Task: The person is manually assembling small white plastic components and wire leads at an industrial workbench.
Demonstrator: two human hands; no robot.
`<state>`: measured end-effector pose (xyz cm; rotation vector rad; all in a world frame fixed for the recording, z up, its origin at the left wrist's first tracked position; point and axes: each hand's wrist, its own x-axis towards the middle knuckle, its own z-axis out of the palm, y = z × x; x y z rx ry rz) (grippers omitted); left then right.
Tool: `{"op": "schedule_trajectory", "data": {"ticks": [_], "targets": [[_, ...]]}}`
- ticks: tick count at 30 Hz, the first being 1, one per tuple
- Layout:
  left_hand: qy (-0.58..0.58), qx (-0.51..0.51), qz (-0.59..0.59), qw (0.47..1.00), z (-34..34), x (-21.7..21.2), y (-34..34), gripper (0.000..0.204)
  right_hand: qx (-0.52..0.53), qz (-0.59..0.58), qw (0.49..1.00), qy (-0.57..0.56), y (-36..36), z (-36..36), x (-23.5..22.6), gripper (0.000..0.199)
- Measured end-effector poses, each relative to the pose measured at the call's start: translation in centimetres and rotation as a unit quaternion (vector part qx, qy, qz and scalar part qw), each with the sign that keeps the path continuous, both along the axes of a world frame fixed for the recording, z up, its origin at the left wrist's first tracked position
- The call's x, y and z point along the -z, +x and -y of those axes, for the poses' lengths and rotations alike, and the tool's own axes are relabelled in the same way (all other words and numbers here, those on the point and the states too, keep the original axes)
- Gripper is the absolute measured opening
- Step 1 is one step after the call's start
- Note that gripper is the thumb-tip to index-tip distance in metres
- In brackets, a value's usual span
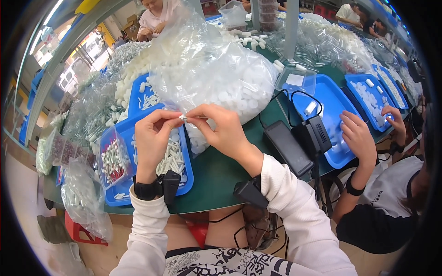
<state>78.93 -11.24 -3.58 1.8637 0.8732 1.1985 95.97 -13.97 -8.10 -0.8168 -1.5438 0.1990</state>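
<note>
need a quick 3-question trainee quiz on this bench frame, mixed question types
1. True or false: the left hand and right hand pinch one thin rod between them.
2. The blue tray below both hands holds: A) white tubes B) black cables C) red caps.
3. Fill in: the big clear bag behind the hands is full of white ____.

Key: 1 true; 2 A; 3 caps.
</note>
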Motion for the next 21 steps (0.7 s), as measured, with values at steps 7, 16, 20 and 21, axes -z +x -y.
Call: {"op": "schedule_trajectory", "data": {"ticks": [7, 16, 20, 21], "targets": [[0.033, 0.003, 0.072, 0.997, -0.1, -0.2, -0.6, 0.011, -0.029, -0.067, 0.995, -0.061, 0.0, 0.7, -1.2, 0.011], [0.050, -0.011, 0.059, 0.997, 0.0, 0.1, -0.6, 0.012, 0.001, -0.032, 0.999, 0.003, -0.4, 0.2, -0.3, 0.008], [0.016, -0.028, -0.005, 0.999, 0.4, -0.9, -1.7, 0.011, 0.010, -0.029, 1.000, 0.003, -0.9, 0.5, 0.0, 0.020], [0.011, -0.031, -0.006, 0.999, 0.7, -1.3, -2.1, 0.011, 0.007, -0.030, 1.000, -0.002, -0.9, 0.6, 0.1, 0.020]]}}
